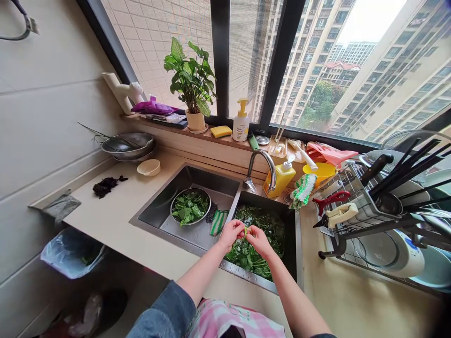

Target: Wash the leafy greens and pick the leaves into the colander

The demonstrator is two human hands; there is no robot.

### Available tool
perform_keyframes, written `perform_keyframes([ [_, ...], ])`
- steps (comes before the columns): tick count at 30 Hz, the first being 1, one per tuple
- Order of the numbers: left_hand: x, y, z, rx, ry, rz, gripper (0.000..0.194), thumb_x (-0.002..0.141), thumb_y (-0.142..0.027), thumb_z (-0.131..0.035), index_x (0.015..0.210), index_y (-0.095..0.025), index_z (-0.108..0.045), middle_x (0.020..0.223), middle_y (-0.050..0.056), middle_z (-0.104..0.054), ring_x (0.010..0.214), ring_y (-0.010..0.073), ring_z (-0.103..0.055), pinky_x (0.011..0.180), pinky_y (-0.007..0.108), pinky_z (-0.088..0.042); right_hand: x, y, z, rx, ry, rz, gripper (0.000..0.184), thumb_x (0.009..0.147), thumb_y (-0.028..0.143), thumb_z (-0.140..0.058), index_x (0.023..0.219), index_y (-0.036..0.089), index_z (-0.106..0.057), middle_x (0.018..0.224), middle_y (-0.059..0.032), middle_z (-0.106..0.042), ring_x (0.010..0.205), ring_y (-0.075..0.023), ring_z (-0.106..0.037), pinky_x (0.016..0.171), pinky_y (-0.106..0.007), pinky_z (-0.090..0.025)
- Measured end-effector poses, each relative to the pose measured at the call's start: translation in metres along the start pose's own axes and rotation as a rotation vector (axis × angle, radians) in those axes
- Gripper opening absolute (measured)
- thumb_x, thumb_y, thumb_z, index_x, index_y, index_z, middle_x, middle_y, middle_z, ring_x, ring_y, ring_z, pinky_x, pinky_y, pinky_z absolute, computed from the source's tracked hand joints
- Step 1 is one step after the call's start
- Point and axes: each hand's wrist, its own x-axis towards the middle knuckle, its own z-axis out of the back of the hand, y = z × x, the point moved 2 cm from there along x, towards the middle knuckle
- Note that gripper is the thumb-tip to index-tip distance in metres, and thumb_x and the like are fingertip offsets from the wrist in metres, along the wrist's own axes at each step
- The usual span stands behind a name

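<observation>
Over the right sink basin (298,244), my left hand (232,233) and my right hand (259,239) meet with fingers pinched together. Between their fingertips shows a small bright green stem (246,230), gripped from both sides. Below them, a mass of leafy greens (252,260) lies in water in the basin. In the left basin (158,220), a round metal strainer (171,217) holds picked green leaves (190,206). A green-and-white striped cloth (219,222) lies beside the strainer, with a dark scrubber partly behind it.
A curved faucet (262,157) rises behind the basins, by a yellow soap bottle (283,176). A loaded dish rack (352,211) stands at right. A wok (128,144), pale bowl (149,167) and dark clump (107,186) occupy the left counter. A lined bin (72,253) hangs below.
</observation>
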Motion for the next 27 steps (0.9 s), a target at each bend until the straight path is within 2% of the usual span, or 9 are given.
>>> perform_keyframes([
  [4, -0.002, 0.0, -0.003, -0.019, 0.019, -0.003, 0.035, 0.059, -0.044, -0.07, 0.07, -0.016, -0.05, 0.061, -0.001, -0.06, 0.056, 0.0091, -0.055, 0.056, 0.02, -0.04, 0.003, -0.001, 0.0, -0.115, -0.045, 0.036, 0.009, 0.059, 0.019, -0.045, 0.057, 0.02, -0.037, 0.055, 0.0068, -0.034, 0.055, -0.009, -0.031, 0.053, -0.021, -0.027],
  [7, 0.0, -0.002, 0.002, -0.047, 0.029, 0.04, 0.035, 0.061, -0.044, -0.068, 0.072, -0.017, -0.049, 0.061, -0.001, -0.061, 0.058, 0.01, -0.057, 0.059, 0.021, -0.041, 0.001, 0.007, 0.004, 0.02, 0.096, 0.004, 0.005, 0.061, 0.021, -0.048, 0.064, 0.019, -0.046, 0.061, 0.0046, -0.046, 0.061, -0.0104, -0.041, 0.058, -0.022, -0.032],
  [10, 0.003, -0.002, 0.009, -0.075, 0.021, 0.079, 0.036, 0.059, -0.043, -0.07, 0.074, -0.016, -0.049, 0.06, -0.002, -0.06, 0.058, 0.0103, -0.057, 0.06, 0.022, -0.041, -0.002, 0.016, 0.01, 0.173, 0.279, -0.099, 0.016, 0.062, 0.022, -0.05, 0.077, 0.017, -0.055, 0.071, 0.0011, -0.057, 0.067, -0.012, -0.048, 0.061, -0.023, -0.035],
  [12, 0.005, -0.002, 0.011, -0.095, 0.018, 0.08, 0.036, 0.059, -0.042, -0.07, 0.074, -0.016, -0.049, 0.058, -0.003, -0.058, 0.057, 0.0095, -0.056, 0.059, 0.022, -0.041, -0.003, 0.018, 0.013, 0.196, 0.333, -0.14, 0.018, 0.061, 0.021, -0.05, 0.077, 0.017, -0.056, 0.071, 0.0009, -0.059, 0.065, -0.0115, -0.049, 0.059, -0.022, -0.034],
  [17, 0.001, -0.003, 0.01, -0.09, 0.018, 0.084, 0.035, 0.062, -0.041, -0.069, 0.076, -0.016, -0.048, 0.059, -0.004, -0.056, 0.053, 0.0065, -0.052, 0.059, 0.02, -0.04, 0.002, 0.01, 0.014, 0.133, 0.335, -0.144, 0.009, 0.06, 0.022, -0.055, 0.066, 0.016, -0.051, 0.058, 0.0048, -0.05, 0.054, -0.0078, -0.04, 0.052, -0.02, -0.029],
  [22, -0.004, -0.003, 0.006, 0.013, 0.115, 0.076, 0.037, 0.061, -0.038, -0.071, 0.082, -0.017, -0.048, 0.065, -0.003, -0.059, 0.056, 0.007, -0.053, 0.056, 0.019, -0.039, 0.003, 0.005, 0.013, 0.11, 0.303, -0.115, 0.011, 0.061, 0.021, -0.055, 0.061, 0.018, -0.045, 0.055, 0.007, -0.04, 0.052, -0.0064, -0.033, 0.05, -0.02, -0.025],
  [27, -0.001, 0.002, 0.008, 0.037, 0.103, 0.05, 0.036, 0.06, -0.034, -0.072, 0.079, -0.017, -0.046, 0.063, -0.003, -0.058, 0.053, 0.0072, -0.053, 0.055, 0.02, -0.038, 0.0, 0.009, 0.012, 0.18, 0.313, -0.101, 0.016, 0.062, 0.024, -0.056, 0.061, 0.018, -0.041, 0.057, 0.007, -0.037, 0.053, -0.0065, -0.03, 0.051, -0.02, -0.024],
])
